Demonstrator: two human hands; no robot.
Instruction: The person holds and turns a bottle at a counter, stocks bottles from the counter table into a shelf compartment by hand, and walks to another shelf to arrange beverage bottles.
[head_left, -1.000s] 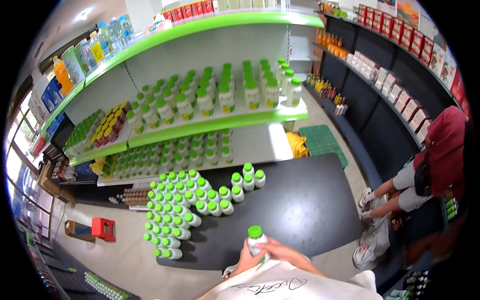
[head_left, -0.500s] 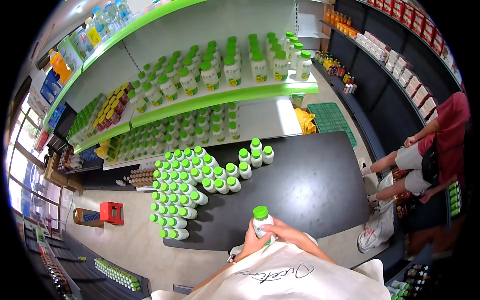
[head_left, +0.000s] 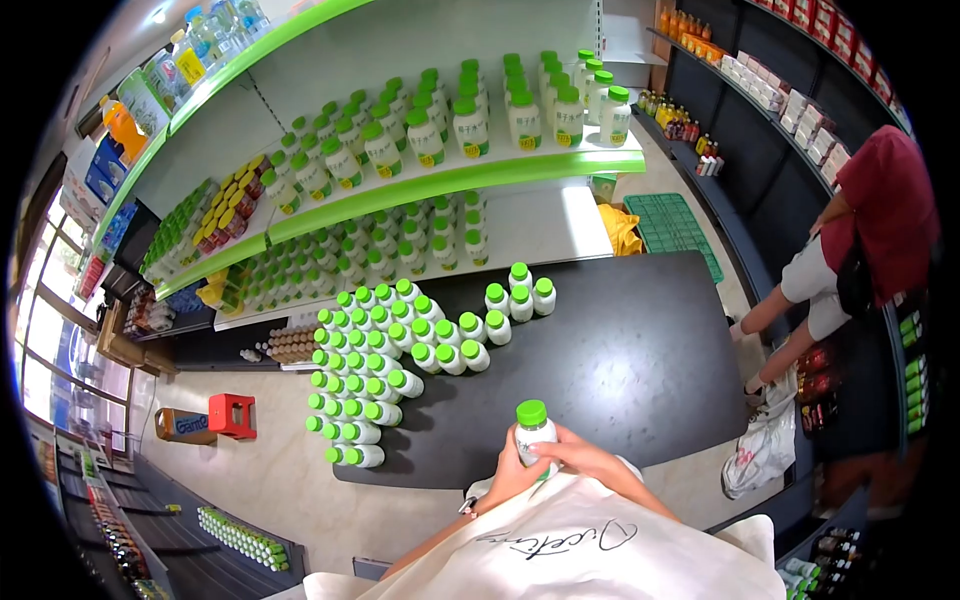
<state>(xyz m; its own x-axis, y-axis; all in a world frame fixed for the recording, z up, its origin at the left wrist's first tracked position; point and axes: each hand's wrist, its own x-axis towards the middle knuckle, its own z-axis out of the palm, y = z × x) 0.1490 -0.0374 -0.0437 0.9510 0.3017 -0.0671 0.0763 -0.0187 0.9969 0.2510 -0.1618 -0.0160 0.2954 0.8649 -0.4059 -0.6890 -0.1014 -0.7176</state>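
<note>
A white bottle with a green cap (head_left: 533,428) stands upright between my hands, close to my body at the front edge of the black table (head_left: 600,370). My left hand (head_left: 514,468) wraps its left side, and my right hand (head_left: 572,452) closes on it from the right with the fingers across its front. The lower part of the bottle is partly covered by the fingers. Many similar green-capped bottles (head_left: 384,388) stand in packed rows on the table's left part, and a branch of them runs to the back edge.
Behind the table, a green-edged shelf (head_left: 460,176) bears more such bottles. A red stool (head_left: 232,416) and a box (head_left: 184,425) are on the floor at left. At right, a person in a red top (head_left: 885,215) stands near a white bag (head_left: 762,452) and dark shelves.
The view has shifted, so the table and shelf sit higher in the picture. Both hands keep hold of the bottle. The person at right has changed posture, with an arm drawn in.
</note>
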